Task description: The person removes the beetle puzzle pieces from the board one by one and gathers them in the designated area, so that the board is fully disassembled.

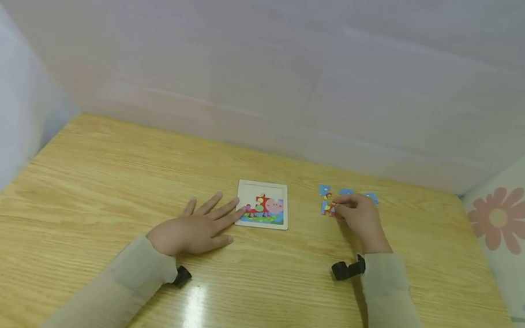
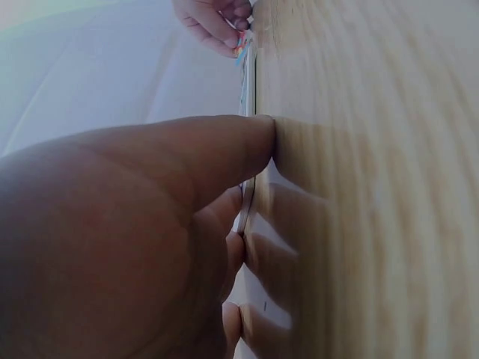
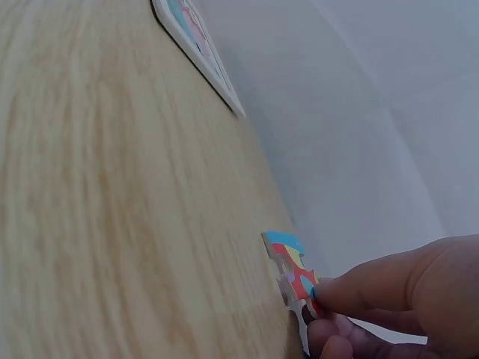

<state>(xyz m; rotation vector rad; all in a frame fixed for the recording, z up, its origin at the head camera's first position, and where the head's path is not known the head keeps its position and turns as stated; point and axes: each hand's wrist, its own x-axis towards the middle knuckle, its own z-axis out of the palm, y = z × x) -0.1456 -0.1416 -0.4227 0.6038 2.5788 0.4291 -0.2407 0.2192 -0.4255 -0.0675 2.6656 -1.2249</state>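
Note:
A square puzzle board (image 1: 266, 187) with a white border lies on the table, partly filled with pieces showing a pink face and red and green shapes. My left hand (image 1: 195, 229) rests spread on the wood, with fingertips at the board's left edge. To the board's right, my right hand (image 1: 360, 219) pinches a puzzle piece (image 3: 301, 283) between thumb and fingers. That piece is red, yellow and blue, and it is tilted up in the right wrist view. Around this hand lie blue puzzle pieces (image 1: 323, 190), some partly hidden behind it.
The wooden table (image 1: 136, 165) ends at a pale cloth wall (image 1: 268, 71) at the back. A side cloth with a red flower (image 1: 498, 217) borders the right edge. Small black devices (image 1: 348, 269) are strapped at both wrists.

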